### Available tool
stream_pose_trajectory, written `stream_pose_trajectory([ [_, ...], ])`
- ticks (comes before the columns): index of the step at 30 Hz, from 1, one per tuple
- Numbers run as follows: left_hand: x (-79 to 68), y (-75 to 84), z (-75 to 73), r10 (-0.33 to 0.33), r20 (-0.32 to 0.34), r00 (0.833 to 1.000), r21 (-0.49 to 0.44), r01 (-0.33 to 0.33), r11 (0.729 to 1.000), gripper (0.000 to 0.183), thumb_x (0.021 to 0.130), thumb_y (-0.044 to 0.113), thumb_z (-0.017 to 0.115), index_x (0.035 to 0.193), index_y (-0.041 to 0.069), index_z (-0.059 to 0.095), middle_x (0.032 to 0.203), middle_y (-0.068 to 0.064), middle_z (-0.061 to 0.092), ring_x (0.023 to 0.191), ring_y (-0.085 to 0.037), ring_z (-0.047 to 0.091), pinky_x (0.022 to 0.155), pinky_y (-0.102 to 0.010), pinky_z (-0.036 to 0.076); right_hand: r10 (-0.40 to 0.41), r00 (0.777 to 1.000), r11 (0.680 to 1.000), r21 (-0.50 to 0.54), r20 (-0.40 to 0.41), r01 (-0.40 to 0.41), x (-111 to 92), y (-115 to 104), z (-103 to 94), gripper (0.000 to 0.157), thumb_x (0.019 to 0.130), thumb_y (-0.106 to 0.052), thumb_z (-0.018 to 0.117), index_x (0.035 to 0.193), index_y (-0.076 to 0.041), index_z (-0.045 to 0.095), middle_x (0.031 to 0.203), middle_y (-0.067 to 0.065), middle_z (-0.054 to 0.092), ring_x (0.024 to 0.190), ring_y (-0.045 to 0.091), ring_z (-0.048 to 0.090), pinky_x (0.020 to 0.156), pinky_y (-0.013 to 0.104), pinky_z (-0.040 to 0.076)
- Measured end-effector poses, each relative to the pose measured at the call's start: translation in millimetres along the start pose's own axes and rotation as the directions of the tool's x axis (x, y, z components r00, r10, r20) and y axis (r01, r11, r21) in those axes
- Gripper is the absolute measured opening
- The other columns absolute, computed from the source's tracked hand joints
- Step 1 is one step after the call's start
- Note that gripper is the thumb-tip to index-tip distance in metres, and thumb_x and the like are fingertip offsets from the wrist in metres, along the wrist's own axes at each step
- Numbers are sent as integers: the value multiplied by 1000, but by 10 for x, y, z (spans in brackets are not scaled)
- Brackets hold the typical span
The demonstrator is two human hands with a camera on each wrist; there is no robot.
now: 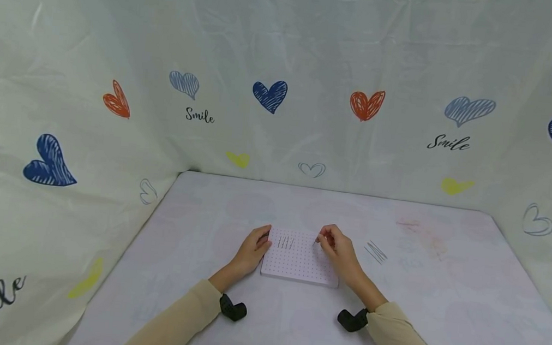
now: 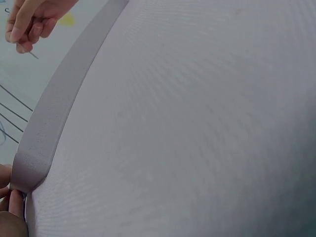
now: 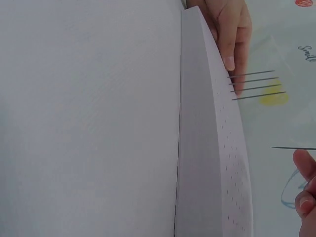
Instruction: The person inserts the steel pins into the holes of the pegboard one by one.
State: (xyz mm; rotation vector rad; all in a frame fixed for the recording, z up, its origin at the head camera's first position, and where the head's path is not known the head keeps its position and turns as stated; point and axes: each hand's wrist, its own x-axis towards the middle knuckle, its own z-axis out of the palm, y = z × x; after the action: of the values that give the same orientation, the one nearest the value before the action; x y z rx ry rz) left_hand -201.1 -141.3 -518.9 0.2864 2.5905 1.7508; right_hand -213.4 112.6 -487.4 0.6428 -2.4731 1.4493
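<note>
A pale square board (image 1: 299, 265) with a grid of small holes lies flat on the table. Several thin dark metal pins (image 3: 255, 81) stand upright in a row in its far left part. My left hand (image 1: 251, 251) grips the board's left edge near the far corner. Over the board's far right part, my right hand (image 1: 340, 250) pinches another thin pin (image 3: 292, 147) between thumb and fingertips. In the right wrist view that pin's tip points toward the standing row and touches nothing. The left wrist view mostly shows table and the board's side.
To the right of the board, several loose pins (image 1: 376, 252) lie on the whitish table (image 1: 416, 316). A white curtain (image 1: 316, 50) printed with hearts hangs behind the table and at its sides. Dark bands with a camera-like lump (image 1: 233, 308) sit at both wrists.
</note>
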Motion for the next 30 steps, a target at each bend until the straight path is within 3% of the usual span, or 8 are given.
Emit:
stream_pose_trajectory([
  [6,3,-15,0,0,-5,1000,1,0,1000,48,103,-1,50,148,-8,36,149,-26,38,138,-37,41,113,-41,37,-11,999,1000,27,45,10,31,-26,118,5,100,-5,59,101,-1,56,88,10,67,72,12,46,56,19,39],
  [17,21,-37,1,14,3,1000,-10,-14,1000,48,102,-3,50,147,-10,36,148,-27,38,137,-37,42,113,-39,38,-52,997,998,35,51,50,47,-8,283,4,99,-4,61,100,-5,57,84,8,64,70,11,42,56,20,34],
  [24,30,-31,0,8,0,1000,-28,-8,1000,48,102,-5,49,147,-11,35,149,-28,38,137,-37,41,114,-40,37,-55,997,998,17,58,54,63,-24,356,5,100,-8,60,100,-4,58,80,-2,54,70,10,42,57,21,35],
  [30,16,-28,-2,5,0,1000,-33,-5,999,48,102,-3,49,147,-10,35,149,-27,38,138,-38,41,114,-40,37,-47,996,999,14,75,46,52,-20,401,6,101,-10,59,99,-4,59,80,-4,51,72,10,42,58,22,35],
])
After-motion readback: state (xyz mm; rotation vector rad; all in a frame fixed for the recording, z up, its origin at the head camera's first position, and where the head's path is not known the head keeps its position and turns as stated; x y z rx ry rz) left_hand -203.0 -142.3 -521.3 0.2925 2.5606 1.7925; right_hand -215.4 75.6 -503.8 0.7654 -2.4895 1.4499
